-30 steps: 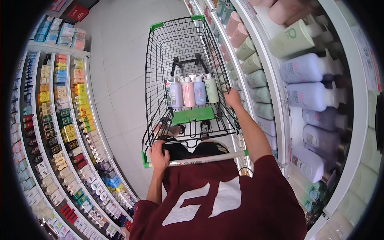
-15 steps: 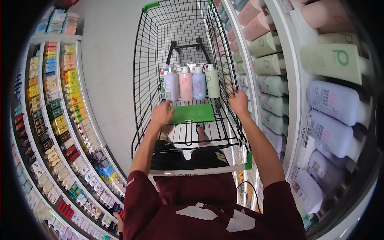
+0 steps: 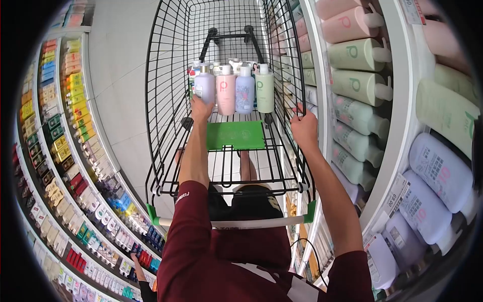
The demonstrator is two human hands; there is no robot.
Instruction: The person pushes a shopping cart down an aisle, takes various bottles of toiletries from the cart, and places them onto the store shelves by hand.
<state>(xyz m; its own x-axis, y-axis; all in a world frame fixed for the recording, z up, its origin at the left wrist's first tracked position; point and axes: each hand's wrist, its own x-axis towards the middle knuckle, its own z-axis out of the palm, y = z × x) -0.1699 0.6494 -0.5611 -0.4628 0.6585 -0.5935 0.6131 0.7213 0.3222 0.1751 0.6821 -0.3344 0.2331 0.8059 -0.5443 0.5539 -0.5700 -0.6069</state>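
Observation:
A row of bottles stands on the floor of the black wire shopping cart (image 3: 151, 75): a lavender bottle (image 3: 204, 83), a pink bottle (image 3: 226, 93), a blue-violet bottle (image 3: 245, 93) and a pale green bottle (image 3: 264, 90). More containers stand partly hidden behind them. My left hand (image 3: 202, 109) reaches into the cart, its fingers closed about the lower part of the lavender bottle, which stays upright. On the cart's right side, my right hand (image 3: 305, 127) is closed around the top wire rim. Nearer to me is a green plastic panel (image 3: 235, 136).
Close on the right, shelves hold rows of large pump bottles (image 3: 357, 54) and a price tag (image 3: 396, 194). Shelves of small boxed goods (image 3: 75, 100) curve along the left. Another person's arm (image 3: 138, 267) reaches toward them at lower left. The cart handle (image 3: 246, 222) crosses before my body.
My left hand has moved forward from beside the green panel to the base of the lavender bottle. My right hand stays on the cart rim. The view has shifted slightly.

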